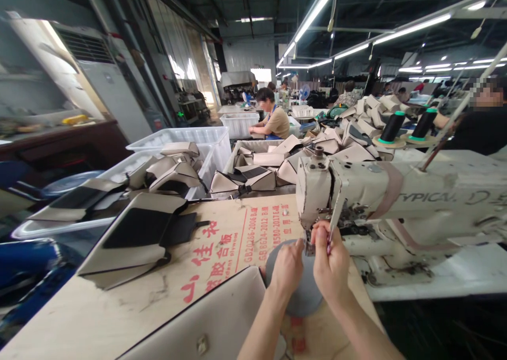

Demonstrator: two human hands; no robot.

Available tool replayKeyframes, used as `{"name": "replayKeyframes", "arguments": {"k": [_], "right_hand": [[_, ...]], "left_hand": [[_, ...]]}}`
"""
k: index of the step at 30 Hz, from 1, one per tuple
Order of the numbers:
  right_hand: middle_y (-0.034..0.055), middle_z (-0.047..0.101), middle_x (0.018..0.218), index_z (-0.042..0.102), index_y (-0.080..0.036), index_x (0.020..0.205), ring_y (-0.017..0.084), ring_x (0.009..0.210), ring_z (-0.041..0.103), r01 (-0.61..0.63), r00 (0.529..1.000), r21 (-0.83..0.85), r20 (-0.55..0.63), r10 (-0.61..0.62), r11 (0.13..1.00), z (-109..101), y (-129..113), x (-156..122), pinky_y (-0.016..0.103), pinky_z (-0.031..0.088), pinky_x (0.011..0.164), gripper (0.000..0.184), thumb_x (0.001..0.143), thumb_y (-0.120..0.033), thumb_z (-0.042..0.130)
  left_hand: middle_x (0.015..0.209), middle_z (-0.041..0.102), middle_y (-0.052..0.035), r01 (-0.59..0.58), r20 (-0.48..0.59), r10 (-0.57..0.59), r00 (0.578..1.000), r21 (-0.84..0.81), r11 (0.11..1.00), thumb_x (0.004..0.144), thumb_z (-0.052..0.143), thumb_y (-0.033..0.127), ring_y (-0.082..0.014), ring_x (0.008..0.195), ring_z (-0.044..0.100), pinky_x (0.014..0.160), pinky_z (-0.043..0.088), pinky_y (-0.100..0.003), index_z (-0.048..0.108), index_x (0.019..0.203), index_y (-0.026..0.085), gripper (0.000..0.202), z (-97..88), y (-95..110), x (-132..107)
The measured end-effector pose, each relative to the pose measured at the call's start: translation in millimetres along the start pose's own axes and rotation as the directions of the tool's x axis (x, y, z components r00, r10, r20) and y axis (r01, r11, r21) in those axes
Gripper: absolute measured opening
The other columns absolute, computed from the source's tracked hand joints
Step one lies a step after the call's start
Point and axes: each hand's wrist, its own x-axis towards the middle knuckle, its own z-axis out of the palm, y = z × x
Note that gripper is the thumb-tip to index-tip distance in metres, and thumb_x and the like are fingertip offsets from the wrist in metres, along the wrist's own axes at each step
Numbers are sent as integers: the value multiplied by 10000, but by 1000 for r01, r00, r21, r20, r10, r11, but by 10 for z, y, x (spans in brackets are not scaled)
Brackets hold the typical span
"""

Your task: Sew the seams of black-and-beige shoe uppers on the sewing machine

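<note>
My left hand [285, 269] is closed in a pinch beside the needle and presser foot of a white sewing machine [356, 186]; what its fingertips hold is hidden. My right hand [330, 259] is raised at the needle area, fingers closed around something small with a purple part, too little of it showing to name. Beneath both hands is a rounded grey piece [304, 296] on the plywood table. A beige panel with dark edging [209, 323] and a small metal fitting lies close to my left forearm.
A beige and black sewn bag [134, 238] stands on the plywood tabletop [170, 291] at left. Beyond it, plastic bins [214, 138] hold several similar pieces. Two black thread cones [392, 128] stand behind the machine. A co-worker [277, 120] sits farther back.
</note>
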Motion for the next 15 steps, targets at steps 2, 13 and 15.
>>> {"name": "replayKeyframes", "arguments": {"k": [2, 13, 15], "right_hand": [[54, 604, 816, 495, -173, 949, 153, 714, 572, 204, 975, -138, 120, -188, 969, -101, 140, 78, 241, 405, 608, 195, 910, -239, 315], [25, 602, 948, 473, -215, 1060, 153, 795, 573, 574, 666, -240, 693, -276, 783, -450, 212, 370, 231, 416, 607, 305, 789, -99, 399], [36, 598, 995, 437, -209, 1138, 156, 844, 574, 484, 721, -205, 645, -255, 851, -467, 168, 321, 239, 438, 664, 387, 776, -81, 387]], "left_hand": [[770, 619, -65, -41, 14, 41, 999, 54, 998, 795, 343, 71, -178, 715, 574, 645, 385, -260, 545, 935, 158, 260, 7, -32, 34], [777, 607, -69, -21, -33, 18, 999, -81, 996, 749, 391, 58, -162, 739, 565, 683, 421, -260, 541, 756, 132, 167, -54, -18, 263], [794, 611, -69, 33, -40, -37, 999, -95, 995, 737, 411, 53, -167, 767, 565, 706, 419, -265, 546, 751, 137, 160, -103, 14, 231]]}}
